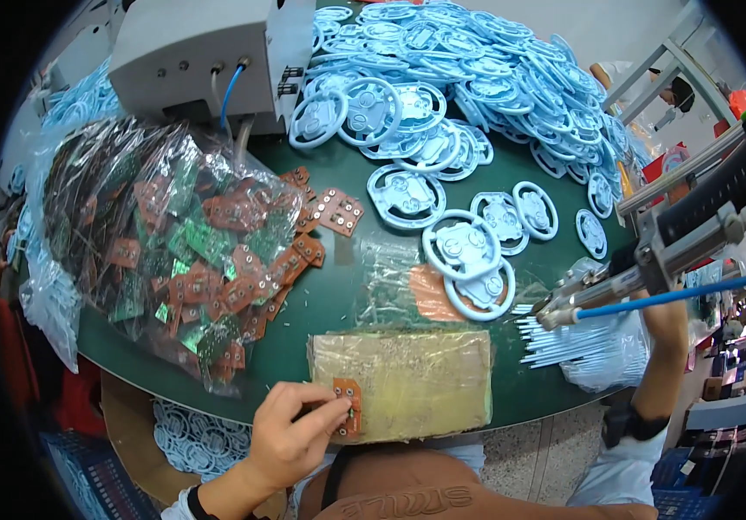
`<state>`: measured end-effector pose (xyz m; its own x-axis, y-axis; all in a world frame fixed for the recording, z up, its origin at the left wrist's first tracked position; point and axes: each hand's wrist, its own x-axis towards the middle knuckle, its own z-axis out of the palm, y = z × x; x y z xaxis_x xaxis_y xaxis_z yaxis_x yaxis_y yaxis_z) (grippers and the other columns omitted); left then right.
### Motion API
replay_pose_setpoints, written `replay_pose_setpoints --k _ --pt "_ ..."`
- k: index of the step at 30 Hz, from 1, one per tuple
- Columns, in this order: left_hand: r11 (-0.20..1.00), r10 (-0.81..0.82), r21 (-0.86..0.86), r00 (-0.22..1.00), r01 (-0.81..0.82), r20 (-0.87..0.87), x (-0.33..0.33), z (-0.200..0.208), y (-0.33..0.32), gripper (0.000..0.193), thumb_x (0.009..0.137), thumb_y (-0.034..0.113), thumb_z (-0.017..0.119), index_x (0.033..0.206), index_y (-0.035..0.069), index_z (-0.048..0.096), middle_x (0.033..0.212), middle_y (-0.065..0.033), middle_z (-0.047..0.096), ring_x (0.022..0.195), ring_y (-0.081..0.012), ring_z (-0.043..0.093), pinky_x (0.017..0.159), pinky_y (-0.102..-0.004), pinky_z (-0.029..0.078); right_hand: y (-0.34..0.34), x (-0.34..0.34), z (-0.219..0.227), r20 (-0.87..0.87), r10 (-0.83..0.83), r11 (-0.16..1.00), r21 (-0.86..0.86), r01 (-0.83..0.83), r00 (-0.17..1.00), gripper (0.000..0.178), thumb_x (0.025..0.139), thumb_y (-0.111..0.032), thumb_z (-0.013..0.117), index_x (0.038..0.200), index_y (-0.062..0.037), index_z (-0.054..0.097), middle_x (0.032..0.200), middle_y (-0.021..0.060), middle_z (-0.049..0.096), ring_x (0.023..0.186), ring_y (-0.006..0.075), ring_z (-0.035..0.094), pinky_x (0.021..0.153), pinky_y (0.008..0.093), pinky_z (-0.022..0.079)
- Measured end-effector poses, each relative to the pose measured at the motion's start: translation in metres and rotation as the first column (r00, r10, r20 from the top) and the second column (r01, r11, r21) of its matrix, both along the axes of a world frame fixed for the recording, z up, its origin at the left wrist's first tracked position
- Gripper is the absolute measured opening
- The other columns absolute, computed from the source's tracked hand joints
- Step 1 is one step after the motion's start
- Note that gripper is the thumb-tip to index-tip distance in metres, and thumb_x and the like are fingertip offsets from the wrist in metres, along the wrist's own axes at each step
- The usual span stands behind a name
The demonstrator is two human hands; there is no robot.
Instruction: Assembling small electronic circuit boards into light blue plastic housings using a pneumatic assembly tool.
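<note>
On the yellowish taped block (425, 381) at the table's near edge lies a small brown circuit board (352, 392). My left hand (296, 429) reaches over its left side, thumb and fingers closed together at the board. Whether a smaller part is also between the fingertips is too fine to see. My right hand (666, 314) is raised at the right, behind a powered screwdriver (650, 269) with a metal body and a blue air hose (693, 290). The tool hides those fingers. Its tip points down-left, toward a bundle of thin white sticks (555, 338).
A clear plastic bag (156, 225) of brown and green circuit boards spills at the left. Light-blue plastic wheel-shaped parts (477, 65) are heaped at the back; several lie loose nearer. A grey machine box (199, 61) stands back left. Below the edge, a cardboard box (134, 438) holds more blue parts.
</note>
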<state>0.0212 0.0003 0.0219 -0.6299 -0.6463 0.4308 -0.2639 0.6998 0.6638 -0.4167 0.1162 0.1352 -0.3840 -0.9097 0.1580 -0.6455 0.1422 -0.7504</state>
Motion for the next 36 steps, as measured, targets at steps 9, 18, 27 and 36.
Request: replay_pose_setpoints --k 9,18,27,36 --pt "0.983 0.142 0.123 0.989 -0.138 -0.031 -0.002 0.007 0.008 0.024 0.075 -0.006 0.074 0.096 0.005 0.075 0.103 -0.0118 0.061 0.083 -0.0220 0.062 0.071 -0.0306 0.053 -0.077 0.178 -0.078 -0.169 0.790 0.609 0.107 -0.786 0.589 0.023 0.088 -0.017 0.068 0.109 -0.0084 0.066 0.101 0.0094 0.060 0.090 0.0272 0.061 0.076 0.0374 0.051" --pt "0.955 0.230 0.171 0.970 -0.241 0.080 0.029 0.018 0.011 0.017 0.080 -0.005 0.069 0.096 0.001 0.071 0.111 -0.0140 0.057 0.094 -0.0235 0.060 0.080 -0.0314 0.050 -0.024 0.047 -0.083 -0.692 0.288 0.957 0.176 -0.232 0.662 0.003 0.074 -0.010 0.070 0.076 -0.0096 0.069 0.082 0.0036 0.062 0.081 0.0255 0.059 0.069 0.0386 0.049" --pt "0.974 -0.225 0.024 0.967 0.223 0.119 -0.034 0.025 0.013 0.030 0.069 0.004 0.077 0.098 0.008 0.074 0.111 -0.0058 0.071 0.099 -0.0263 0.067 0.079 -0.0365 0.053 -0.016 0.058 -0.071 -0.580 0.326 0.938 0.097 -0.334 0.747 0.012 0.077 -0.007 0.072 0.088 -0.0062 0.067 0.084 0.0067 0.060 0.076 0.0267 0.060 0.065 0.0383 0.049" --pt "0.954 -0.293 0.111 0.943 0.278 0.156 -0.025 0.014 0.003 0.021 0.074 0.002 0.073 0.093 0.008 0.073 0.112 -0.0046 0.073 0.104 -0.0259 0.068 0.081 -0.0365 0.055 0.005 0.116 -0.083 0.091 0.498 0.835 0.219 -0.506 0.862 0.010 0.086 -0.003 0.068 0.097 -0.0034 0.068 0.088 0.0093 0.061 0.076 0.0257 0.060 0.065 0.0347 0.049"
